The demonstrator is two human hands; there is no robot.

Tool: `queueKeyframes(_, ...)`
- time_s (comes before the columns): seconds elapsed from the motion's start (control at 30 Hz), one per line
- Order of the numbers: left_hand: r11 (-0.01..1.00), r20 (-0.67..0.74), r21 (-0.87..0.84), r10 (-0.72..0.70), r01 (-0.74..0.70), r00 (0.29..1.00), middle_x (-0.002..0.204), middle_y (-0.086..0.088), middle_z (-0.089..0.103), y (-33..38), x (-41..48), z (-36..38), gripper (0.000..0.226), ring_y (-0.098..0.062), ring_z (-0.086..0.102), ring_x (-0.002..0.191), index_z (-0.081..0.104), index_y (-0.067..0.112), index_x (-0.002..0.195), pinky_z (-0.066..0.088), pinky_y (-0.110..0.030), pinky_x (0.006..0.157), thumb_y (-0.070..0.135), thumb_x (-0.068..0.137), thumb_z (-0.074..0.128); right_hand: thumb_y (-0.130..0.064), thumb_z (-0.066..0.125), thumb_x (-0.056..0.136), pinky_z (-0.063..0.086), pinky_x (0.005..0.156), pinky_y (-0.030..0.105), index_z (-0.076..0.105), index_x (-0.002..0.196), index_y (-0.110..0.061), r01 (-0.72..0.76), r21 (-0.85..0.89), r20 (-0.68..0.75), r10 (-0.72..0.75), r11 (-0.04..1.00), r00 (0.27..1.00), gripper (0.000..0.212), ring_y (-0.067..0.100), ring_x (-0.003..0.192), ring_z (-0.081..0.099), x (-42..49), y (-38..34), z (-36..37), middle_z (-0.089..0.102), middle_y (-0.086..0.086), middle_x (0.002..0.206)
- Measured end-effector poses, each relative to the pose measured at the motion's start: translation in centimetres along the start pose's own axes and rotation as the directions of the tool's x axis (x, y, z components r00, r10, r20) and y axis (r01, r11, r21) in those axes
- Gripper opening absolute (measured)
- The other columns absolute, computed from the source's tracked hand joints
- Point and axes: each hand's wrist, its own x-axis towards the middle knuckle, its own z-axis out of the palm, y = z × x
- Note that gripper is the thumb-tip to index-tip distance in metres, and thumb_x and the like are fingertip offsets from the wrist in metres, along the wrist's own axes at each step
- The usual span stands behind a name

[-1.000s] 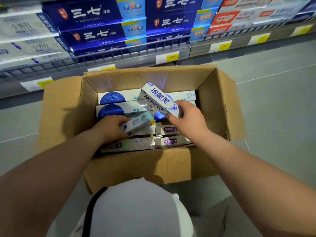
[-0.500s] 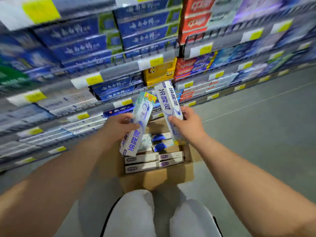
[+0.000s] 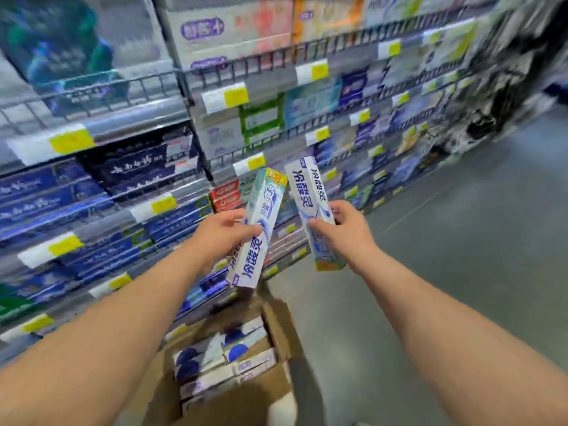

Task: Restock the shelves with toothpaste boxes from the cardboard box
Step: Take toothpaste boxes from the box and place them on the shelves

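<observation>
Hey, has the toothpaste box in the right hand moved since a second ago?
Yes. The right hand has lifted the toothpaste box up out of the cardboard box; it is now held well above it, in front of the shelves.

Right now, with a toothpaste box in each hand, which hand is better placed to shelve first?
Probably the left. The left hand grips the left toothpaste box on the side nearest the shelves; the right hand grips the right toothpaste box out toward the open aisle floor.
</observation>
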Motion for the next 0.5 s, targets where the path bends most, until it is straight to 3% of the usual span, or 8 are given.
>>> queueKeyframes(0.07,0.998,-0.009,-0.007,0.058,-0.058,0.998,0.091,-0.004,0.074,2.9,-0.1,4.3,0.030,-0.018,0.068,0.076,0.069,0.019,0.104,0.052,-0.032,0.072,0.011,0.076,0.075,-0.016,0.074,0.074,0.052,0.088,0.044,0.056,0.095,-0.022,0.048,-0.024,-0.025,-0.048,0.999,0.999,0.028,0.021,0.094,0.066,0.7,-0.6,-5.4,0.070,0.005,0.106)
queueKeyframes(0.17,0.989,-0.042,-0.003,0.148,-0.148,0.988,0.094,-0.004,0.073,7.0,0.2,10.7,0.033,-0.020,0.069,0.082,0.068,0.021,0.105,0.052,-0.041,0.078,0.013,0.075,0.076,-0.018,0.071,0.079,0.050,0.076,0.029,0.057,0.105,-0.017,0.133,-0.049,-0.044,-0.135,0.990,0.990,0.030,0.015,0.088,0.063,1.9,-1.8,-14.1,0.066,-0.001,0.102)
queueKeyframes(0.23,0.979,-0.051,-0.009,0.204,-0.204,0.978,0.097,-0.005,0.073,9.7,0.5,14.4,0.038,-0.022,0.070,0.085,0.066,0.020,0.109,0.053,-0.044,0.077,0.014,0.073,0.078,-0.022,0.070,0.081,0.047,0.074,0.028,0.055,0.108,-0.018,0.182,-0.074,-0.067,-0.187,0.981,0.980,0.031,0.014,0.089,0.061,2.7,-2.6,-19.3,0.064,-0.001,0.103)
queueKeyframes(0.37,0.952,-0.076,-0.034,0.303,-0.306,0.950,0.089,-0.001,0.074,15.3,1.6,20.5,0.037,-0.015,0.072,0.076,0.066,0.018,0.109,0.058,-0.032,0.062,0.011,0.074,0.077,-0.022,0.068,0.084,0.045,0.074,0.030,0.053,0.114,-0.017,0.253,-0.068,-0.104,-0.259,0.965,0.960,0.033,0.016,0.091,0.059,4.9,-4.1,-26.8,0.061,0.000,0.107)
queueKeyframes(0.5,0.913,-0.125,-0.012,0.404,-0.409,0.906,0.083,0.002,0.071,20.7,4.4,24.2,0.028,-0.004,0.068,0.061,0.066,0.023,0.098,0.050,-0.017,0.049,0.009,0.076,0.075,-0.020,0.066,0.086,0.042,0.071,0.024,0.053,0.114,-0.017,0.325,-0.034,-0.135,-0.327,0.945,0.935,0.031,0.014,0.089,0.057,8.7,-5.6,-31.3,0.059,-0.002,0.102)
